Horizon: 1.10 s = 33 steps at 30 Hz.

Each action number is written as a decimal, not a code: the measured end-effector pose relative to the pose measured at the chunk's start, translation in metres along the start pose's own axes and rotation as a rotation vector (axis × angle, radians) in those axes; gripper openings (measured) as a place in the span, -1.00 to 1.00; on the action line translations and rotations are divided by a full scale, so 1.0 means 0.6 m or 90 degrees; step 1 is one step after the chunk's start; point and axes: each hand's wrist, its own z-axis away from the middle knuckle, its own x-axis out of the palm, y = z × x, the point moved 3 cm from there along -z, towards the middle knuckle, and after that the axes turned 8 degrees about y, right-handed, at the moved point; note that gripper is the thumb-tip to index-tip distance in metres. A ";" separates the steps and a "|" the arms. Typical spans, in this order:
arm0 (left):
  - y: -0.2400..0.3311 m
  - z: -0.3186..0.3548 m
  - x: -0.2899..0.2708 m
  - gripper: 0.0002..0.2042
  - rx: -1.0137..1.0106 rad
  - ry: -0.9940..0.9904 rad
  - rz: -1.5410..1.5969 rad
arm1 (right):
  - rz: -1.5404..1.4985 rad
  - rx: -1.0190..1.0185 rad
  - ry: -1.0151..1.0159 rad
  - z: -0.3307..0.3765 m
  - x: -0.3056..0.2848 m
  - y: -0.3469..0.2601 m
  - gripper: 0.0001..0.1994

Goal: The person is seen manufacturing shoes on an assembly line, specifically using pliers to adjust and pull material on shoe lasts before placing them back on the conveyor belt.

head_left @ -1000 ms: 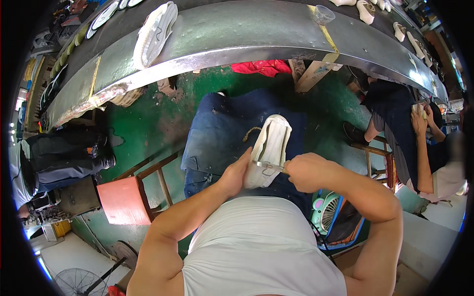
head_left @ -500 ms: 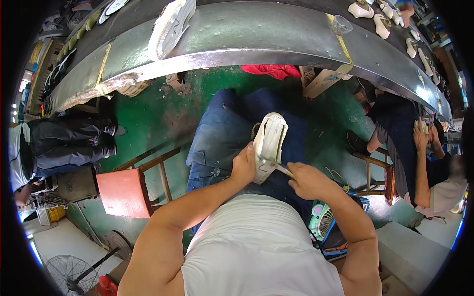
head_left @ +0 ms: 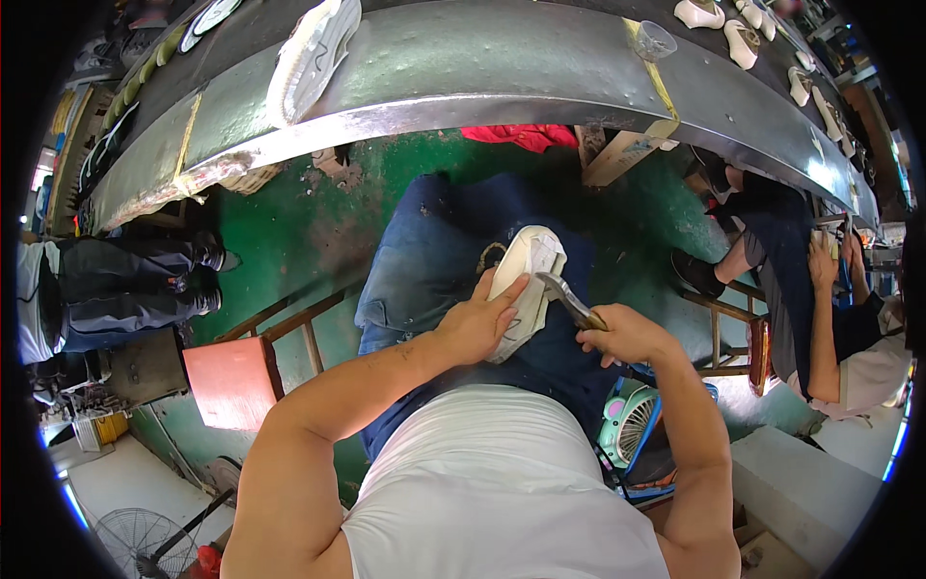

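A cream-white shoe [head_left: 532,253] rests on my lap over the blue apron [head_left: 405,280], its underside turned up. My left hand [head_left: 473,324] grips it from the left side, thumb and fingers lying over the middle of the bottom. In my right hand [head_left: 622,334], the fingers are wrapped round the handles of metal pliers [head_left: 579,311]. The head of the pliers is at the shoe's right edge, near the upper part; whether the jaws pinch the material cannot be told.
Beyond my knees runs a metal-edged bench [head_left: 482,58] bearing a white shoe [head_left: 313,63] and a clear cup [head_left: 656,41]. A pinkish stool [head_left: 231,381] stands left, a small green fan [head_left: 632,425] right. People are at both sides; the person on the right [head_left: 825,289] sits.
The pliers have moved from the shoe's lower part up to its right edge, and their head shows more fully. My left hand has slid further across the shoe's underside.
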 end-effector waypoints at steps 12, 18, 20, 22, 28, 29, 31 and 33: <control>-0.032 0.053 0.031 -0.25 -0.192 0.157 0.251 | 0.164 -0.229 0.254 -0.016 0.041 -0.031 -0.60; -0.037 0.052 0.036 -0.10 -0.193 0.058 0.312 | 0.250 -0.271 0.184 -0.010 0.104 0.011 -0.63; -0.002 0.058 0.005 0.01 -0.161 0.011 0.265 | 0.242 -0.285 0.177 -0.019 0.093 0.021 -0.63; 0.011 0.036 -0.031 0.10 -0.199 -0.081 0.259 | 0.030 -0.226 0.193 -0.005 0.094 0.039 -0.61; 0.042 0.013 -0.155 -0.16 -0.117 0.109 0.097 | -0.353 -0.265 0.285 0.007 0.139 0.134 -0.66; 0.048 0.008 -0.170 -0.23 -0.084 0.159 0.148 | -0.390 -0.266 0.297 0.007 0.144 0.139 -0.68; 0.062 -0.004 -0.196 -0.32 -0.018 0.247 0.262 | -0.427 -0.270 0.313 0.006 0.145 0.136 -0.68; 0.076 -0.026 -0.204 -0.39 0.058 0.290 0.367 | -0.361 -0.255 0.335 0.006 0.144 0.130 -0.71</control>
